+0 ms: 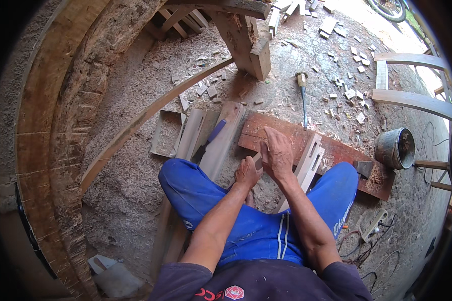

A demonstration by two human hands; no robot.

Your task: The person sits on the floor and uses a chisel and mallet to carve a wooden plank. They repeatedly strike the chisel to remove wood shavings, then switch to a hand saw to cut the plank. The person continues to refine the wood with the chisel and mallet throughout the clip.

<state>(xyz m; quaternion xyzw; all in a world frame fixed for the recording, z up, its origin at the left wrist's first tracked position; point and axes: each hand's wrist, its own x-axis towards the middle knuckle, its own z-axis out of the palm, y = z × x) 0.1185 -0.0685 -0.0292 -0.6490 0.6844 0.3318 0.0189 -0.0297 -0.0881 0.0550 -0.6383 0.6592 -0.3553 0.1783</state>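
My left hand (247, 173) is closed round a small brown wooden piece (257, 162) between my blue-clad knees. My right hand (278, 153) rests against that piece with its fingers stretched out forward. Under and beyond it lies a reddish wooden board (256, 130) strewn with shavings, with pale slotted battens (309, 163) across it at the right. A purple-handled tool (215, 132) lies on a plank left of my hands. A long chisel (303, 95) points toward the board from the far side. A metal blade or head (361, 168) sits by my right knee.
A curved timber (50, 150) and thin bent strip (130, 135) arch along the left, near a wooden post (243, 47). A bucket (394, 148), curved wooden pieces (412, 98) and a power strip with cords (374, 223) are at right. Several offcuts (329, 27) and a wheel (386, 7) lie farther back.
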